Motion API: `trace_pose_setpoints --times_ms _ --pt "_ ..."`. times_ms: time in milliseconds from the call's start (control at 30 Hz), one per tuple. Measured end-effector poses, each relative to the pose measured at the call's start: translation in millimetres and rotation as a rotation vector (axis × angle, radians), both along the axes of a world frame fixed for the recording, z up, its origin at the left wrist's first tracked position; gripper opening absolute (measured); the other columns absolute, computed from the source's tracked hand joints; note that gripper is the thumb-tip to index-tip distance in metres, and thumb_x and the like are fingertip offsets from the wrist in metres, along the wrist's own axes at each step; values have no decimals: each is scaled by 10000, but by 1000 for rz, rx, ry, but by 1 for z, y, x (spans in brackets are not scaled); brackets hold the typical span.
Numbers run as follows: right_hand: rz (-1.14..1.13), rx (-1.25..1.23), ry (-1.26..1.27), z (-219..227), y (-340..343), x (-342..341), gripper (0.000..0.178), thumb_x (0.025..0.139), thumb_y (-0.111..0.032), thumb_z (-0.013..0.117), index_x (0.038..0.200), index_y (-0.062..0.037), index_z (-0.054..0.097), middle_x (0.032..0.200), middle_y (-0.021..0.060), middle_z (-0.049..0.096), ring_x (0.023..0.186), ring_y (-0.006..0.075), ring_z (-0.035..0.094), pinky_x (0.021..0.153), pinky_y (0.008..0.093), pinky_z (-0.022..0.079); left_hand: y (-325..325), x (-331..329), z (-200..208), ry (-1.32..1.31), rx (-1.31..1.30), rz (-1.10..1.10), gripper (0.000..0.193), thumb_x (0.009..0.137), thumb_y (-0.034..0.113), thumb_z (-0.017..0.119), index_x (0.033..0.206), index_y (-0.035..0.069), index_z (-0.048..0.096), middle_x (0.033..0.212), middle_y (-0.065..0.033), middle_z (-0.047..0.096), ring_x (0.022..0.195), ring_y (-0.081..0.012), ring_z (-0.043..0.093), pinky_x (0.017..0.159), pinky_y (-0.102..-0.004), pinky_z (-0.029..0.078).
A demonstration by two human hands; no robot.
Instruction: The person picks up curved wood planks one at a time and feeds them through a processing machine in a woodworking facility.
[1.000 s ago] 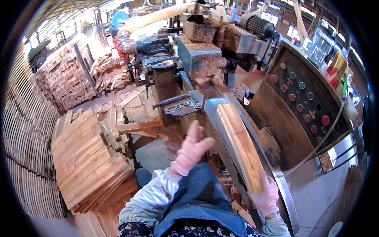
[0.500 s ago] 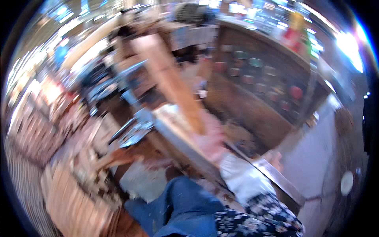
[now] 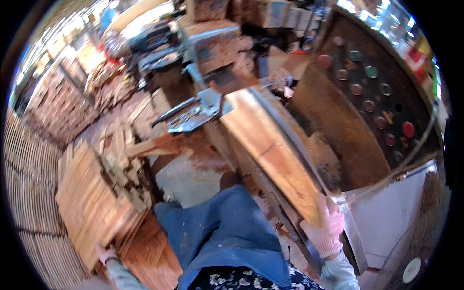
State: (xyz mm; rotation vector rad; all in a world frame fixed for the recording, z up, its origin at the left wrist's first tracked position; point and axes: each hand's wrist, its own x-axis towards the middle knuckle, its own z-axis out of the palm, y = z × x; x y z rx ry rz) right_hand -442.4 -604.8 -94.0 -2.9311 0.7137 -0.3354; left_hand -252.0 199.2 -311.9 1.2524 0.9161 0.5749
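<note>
My right hand (image 3: 325, 227), in a pale pink glove, is closed on the near end of a long wooden board (image 3: 270, 150). The board lies lengthwise on a narrow machine bed, against a metal guide rail (image 3: 290, 130). At the lower left, my left hand (image 3: 106, 253), gloved too, grips the near edge of a board in a stack of thin wooden boards (image 3: 92, 203). Its fingertips are partly hidden by the wood. A metal bracket (image 3: 198, 111) with a handle sits by the far end of the board.
To the right stands a dark control panel (image 3: 367, 101) with several round buttons, one of them red (image 3: 408, 129). A pale metal cabinet (image 3: 386, 217) is below it. More boards (image 3: 34, 193) are piled at the far left. A blue apron (image 3: 224, 237) covers my lap.
The board has come down from a raised slant to lie along the guide rail, my right hand still at its near end. My left hand has come into view at the stack.
</note>
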Motion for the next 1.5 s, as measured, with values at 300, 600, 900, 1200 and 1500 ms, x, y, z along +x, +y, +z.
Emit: trace_pose_setpoints --times_ms 300,600,900,1200,1500 --pt "35 27 -551 -51 -17 117 827 824 -99 799 1574 -22 459 1507 242 543 1386 408 517 1186 485 388 8 -13 29 529 891 -165 427 955 123 691 1360 23 599 1193 -134 703 1021 -252 670 885 -364 563" --pt "271 -52 -573 -43 -22 314 766 825 -311 856 1498 -94 561 1393 224 635 1284 421 599 1110 468 474 -50 73 94 1022 1120 -610 541 993 307 691 1448 50 550 1465 -185 599 1385 -313 542 1126 -446 486" --pt "76 47 -98 -39 -5 26 769 840 -85 719 1570 -59 481 1526 222 518 1397 411 497 1199 512 367 -63 60 85 783 980 -453 561 971 203 755 1452 60 503 1486 -160 570 1350 -264 534 1118 -421 508" --pt "430 -100 -59 -26 -16 80 411 996 -56 605 1399 22 633 1437 254 597 1303 439 568 1143 505 414 -82 66 82 -282 -239 312 415 911 391 802 1214 129 694 1120 -69 725 1004 -258 691 740 -372 602" --pt "565 39 -169 -46 -23 291 418 1018 -139 626 1418 -17 638 1447 191 626 1357 333 562 1165 418 409 -271 46 136 -417 -276 -348 365 1022 371 688 1238 77 686 1129 -69 743 998 -189 729 818 -336 635"
